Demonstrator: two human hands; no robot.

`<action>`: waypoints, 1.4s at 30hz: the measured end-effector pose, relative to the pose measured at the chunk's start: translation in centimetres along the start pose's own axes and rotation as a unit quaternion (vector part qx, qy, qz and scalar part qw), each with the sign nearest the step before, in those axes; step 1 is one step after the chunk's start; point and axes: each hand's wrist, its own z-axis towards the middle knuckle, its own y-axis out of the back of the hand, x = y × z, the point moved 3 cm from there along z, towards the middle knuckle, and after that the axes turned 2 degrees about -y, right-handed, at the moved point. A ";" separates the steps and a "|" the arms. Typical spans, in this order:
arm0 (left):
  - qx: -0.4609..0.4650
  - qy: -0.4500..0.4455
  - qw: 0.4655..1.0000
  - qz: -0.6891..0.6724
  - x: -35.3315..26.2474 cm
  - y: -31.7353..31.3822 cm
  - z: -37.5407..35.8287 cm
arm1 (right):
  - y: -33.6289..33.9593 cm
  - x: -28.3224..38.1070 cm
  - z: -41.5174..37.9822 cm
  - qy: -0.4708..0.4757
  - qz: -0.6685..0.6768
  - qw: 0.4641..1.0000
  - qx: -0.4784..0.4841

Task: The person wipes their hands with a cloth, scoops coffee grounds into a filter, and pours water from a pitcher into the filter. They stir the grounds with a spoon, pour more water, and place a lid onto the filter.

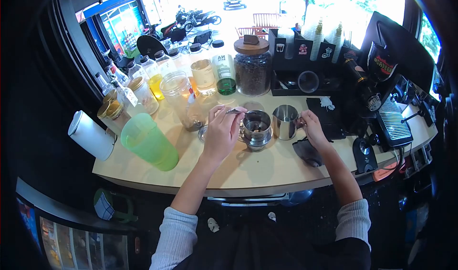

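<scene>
- Near edge: bare counter [248,172] in front of me; a dark cloth [306,151] lies by my right wrist.
- Left hand [222,129]: grip clenched on a small spoon [237,111], tip held over the metal filter cup [256,125].
- The filter cup stands on its saucer at counter centre, between my 2 hands; dark grounds show inside.
- Right hand [312,126]: grip grasping the handle of the steel pitcher [285,121], which stands upright just beside the filter cup, to its right.
- Judgement: keep the spoon low and centred over the cup, wrist steady, so nothing drops on the saucer rim; keep the pitcher planted, not tilted.
- Left: green plastic jug [149,142] and a white roll [90,135], well apart from the work.
- Farther: an open glass jar [182,99] just behind my left hand, then a row of bottles and a coffee bean jar [252,67].
- Far right: black machine [389,74].
</scene>
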 end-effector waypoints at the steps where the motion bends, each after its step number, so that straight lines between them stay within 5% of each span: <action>1: 0.007 0.000 1.000 0.001 0.0 -0.1 0.0 | 0.1 -0.1 -0.2 -0.012 -0.005 1.000 -0.003; 5: 0.012 -0.023 1.000 -0.001 -0.4 -0.4 0.3 | 0.5 0.9 -0.6 -0.062 -0.076 0.995 -0.001; 7: 0.019 -0.029 0.999 0.002 -0.9 -0.5 0.6 | 0.7 2.8 -0.3 0.059 -0.417 0.906 -0.025; 8: 0.026 -0.035 0.999 0.007 -1.1 -0.6 0.8 | -0.2 4.0 -0.7 0.060 -0.418 0.906 -0.026; 10: 0.036 -0.054 0.998 0.010 -1.4 -1.1 1.1 | -5.1 9.3 -2.8 0.285 -0.396 0.873 0.022; 13: 0.069 -0.089 0.993 0.038 -2.4 -1.9 1.3 | -11.5 14.0 -6.4 0.214 -0.337 0.912 0.093; 18: 0.084 -0.110 0.988 0.068 -1.9 -2.6 0.7 | -13.7 13.0 -6.1 0.354 -0.346 0.854 0.160; 22: 0.046 0.051 0.997 -0.030 2.1 -2.1 -0.5 | -12.7 13.1 -6.4 0.343 -0.366 0.854 0.139; 24: 0.032 0.101 0.994 -0.031 3.8 -2.3 -1.7 | -13.0 13.3 -7.1 0.416 -0.403 0.795 0.180; 27: 0.136 0.187 0.966 -0.117 5.1 -3.3 -3.1 | -13.3 12.0 -7.5 0.453 -0.466 0.728 0.221; 31: 0.163 0.249 0.934 -0.200 5.7 -4.2 -3.6 | -13.6 11.1 -8.4 0.467 -0.499 0.687 0.247; 38: 0.157 0.319 0.850 -0.389 7.1 -6.1 -4.7 | -13.5 11.1 -9.1 0.435 -0.509 0.697 0.256; 42: 0.162 0.299 0.822 -0.456 7.2 -6.3 -4.7 | -12.9 10.5 -8.2 0.446 -0.465 0.747 0.163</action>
